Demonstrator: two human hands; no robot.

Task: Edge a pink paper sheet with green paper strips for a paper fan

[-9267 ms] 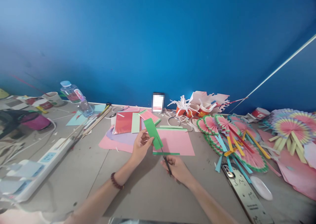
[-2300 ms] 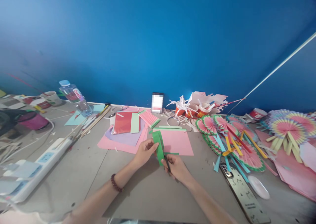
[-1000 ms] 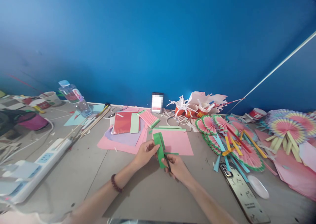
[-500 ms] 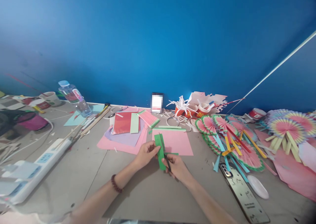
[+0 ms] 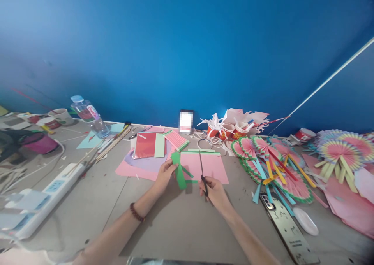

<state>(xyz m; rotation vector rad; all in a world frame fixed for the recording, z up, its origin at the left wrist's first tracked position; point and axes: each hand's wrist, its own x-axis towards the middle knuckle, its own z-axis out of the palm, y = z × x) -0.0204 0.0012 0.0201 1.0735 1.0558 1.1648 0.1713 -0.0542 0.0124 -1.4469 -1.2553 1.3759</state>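
Note:
Pinched in my left hand (image 5: 166,176) is a green paper strip (image 5: 179,173), held nearly upright over the table. My right hand (image 5: 212,190) grips black-handled scissors (image 5: 203,180), their blades closed and pointing away over a pink sheet (image 5: 207,165). The scissors and the strip are apart. Between my hands, narrow green pieces (image 5: 187,172) show at the left part of the pink sheet. A pink pleated paper with green edges (image 5: 176,140) and a red packet (image 5: 144,145) lie behind my left hand.
At left are a power strip (image 5: 49,197), a plastic bottle (image 5: 90,115) and wooden sticks (image 5: 113,143). Red cups (image 5: 226,131) stand by the blue wall (image 5: 187,55). To the right lie pleated fans (image 5: 273,164), a phone (image 5: 288,228) and a white oval object (image 5: 305,221).
My left hand has moved left with the green strip. My right hand and the scissors have shifted slightly right, away from it. A narrow green piece now shows between them.

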